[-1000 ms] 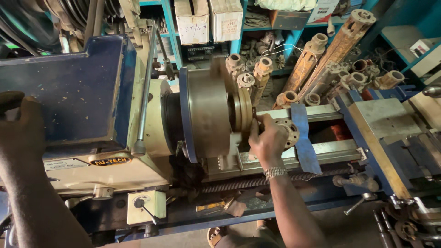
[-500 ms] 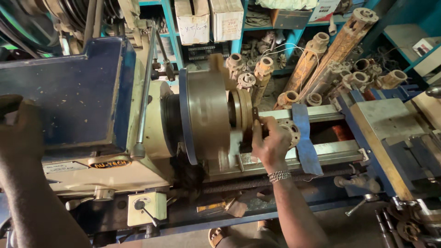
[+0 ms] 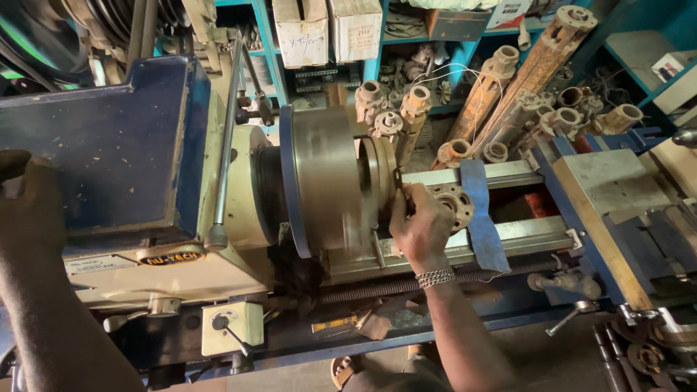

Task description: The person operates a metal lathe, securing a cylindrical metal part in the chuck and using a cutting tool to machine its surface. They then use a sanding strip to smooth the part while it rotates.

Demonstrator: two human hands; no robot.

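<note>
Both hands stay on the lathe: the left hand rests closed on the blue headstock, while the right hand grips a round flange, now pressed closer to the chuck than a moment earlier.

The right hand is reaching up and forward from the lower middle, fingers curled closed, forearm stretched straight, wrist wearing a metal chain bracelet. The left hand is lying at the far left, sleeved forearm running down.
</note>
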